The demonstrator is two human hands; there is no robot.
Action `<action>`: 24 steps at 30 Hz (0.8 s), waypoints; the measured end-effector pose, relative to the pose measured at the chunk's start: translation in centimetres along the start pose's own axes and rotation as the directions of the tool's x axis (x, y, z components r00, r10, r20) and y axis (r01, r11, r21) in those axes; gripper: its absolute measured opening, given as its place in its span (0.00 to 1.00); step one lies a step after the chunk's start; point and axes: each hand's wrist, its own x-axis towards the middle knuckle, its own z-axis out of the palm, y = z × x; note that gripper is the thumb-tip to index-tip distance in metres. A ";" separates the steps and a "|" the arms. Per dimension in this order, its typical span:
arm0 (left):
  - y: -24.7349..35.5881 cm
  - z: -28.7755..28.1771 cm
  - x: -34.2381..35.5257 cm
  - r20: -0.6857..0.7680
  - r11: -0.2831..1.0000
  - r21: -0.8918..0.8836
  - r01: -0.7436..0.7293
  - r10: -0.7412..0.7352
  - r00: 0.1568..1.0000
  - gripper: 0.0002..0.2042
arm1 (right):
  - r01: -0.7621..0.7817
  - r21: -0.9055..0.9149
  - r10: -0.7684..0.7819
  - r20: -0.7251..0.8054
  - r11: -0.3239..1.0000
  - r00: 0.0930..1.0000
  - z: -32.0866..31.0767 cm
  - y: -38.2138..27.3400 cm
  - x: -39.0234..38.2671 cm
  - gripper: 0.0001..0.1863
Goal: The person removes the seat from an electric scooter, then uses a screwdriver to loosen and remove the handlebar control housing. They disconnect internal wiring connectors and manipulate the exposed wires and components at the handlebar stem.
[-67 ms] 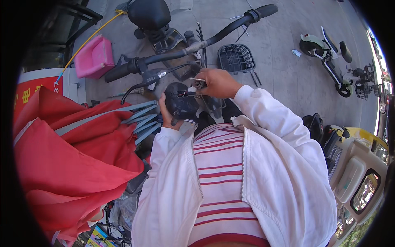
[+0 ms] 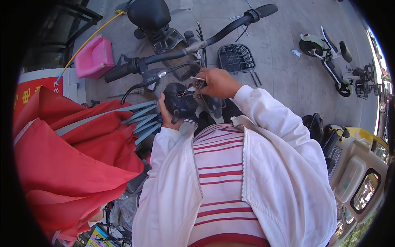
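Your left hand (image 2: 166,114) cups the black shell (image 2: 185,105), right hand (image 2: 221,82) pinches a metal bit (image 2: 198,78) — tugs could snap wires (image 2: 182,94).

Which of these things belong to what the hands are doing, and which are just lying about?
In use:
- black rounded part, held by the left hand
- small metallic piece, in the right hand
- white connector, beside it

Apparently just about:
- pink seat
- black wire basket
- red fabric
- parked scooter
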 end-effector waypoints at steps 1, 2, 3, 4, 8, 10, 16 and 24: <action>0.2 -0.4 0.0 0.011 1.000 -0.006 -0.020 0.020 1.000 0.28 | 0.003 0.038 -0.001 -0.034 0.999 0.999 0.4 0.4 0.0 0.12; 0.5 -0.7 -0.1 0.023 0.999 -0.013 -0.039 0.039 0.999 0.28 | 0.007 0.075 -0.002 -0.067 0.997 0.998 0.6 0.6 0.0 0.11; 0.9 -1.2 -0.2 0.031 0.998 -0.020 -0.059 0.060 0.998 0.27 | 0.007 0.083 -0.001 -0.078 0.997 0.997 0.7 0.6 -0.1 0.12; 1.1 -1.7 -0.2 0.007 0.995 0.016 -0.095 0.095 0.995 0.29 | 0.008 0.090 0.000 -0.088 0.996 0.996 0.8 0.6 -0.2 0.12; 1.0 -5.1 0.0 -0.107 0.932 0.276 -0.235 0.273 0.956 0.29 | -0.001 0.093 0.013 -0.128 0.996 0.992 1.5 -0.2 -0.2 0.12; 0.6 -4.4 -0.8 0.026 0.615 0.669 -0.418 0.542 0.840 0.26 | 0.027 0.114 -0.006 -0.177 0.993 0.984 2.5 0.3 -0.4 0.13; 1.7 -4.6 -3.8 -0.076 0.971 0.208 -0.118 0.136 0.988 0.28 | -0.006 0.175 0.087 -0.462 0.985 0.883 3.5 -2.8 -2.4 0.15; 1.5 -2.6 -5.9 -0.050 0.973 0.228 -0.020 0.032 0.998 0.30 | 0.040 0.141 -0.035 -0.039 0.989 0.999 8.8 -2.1 -4.4 0.16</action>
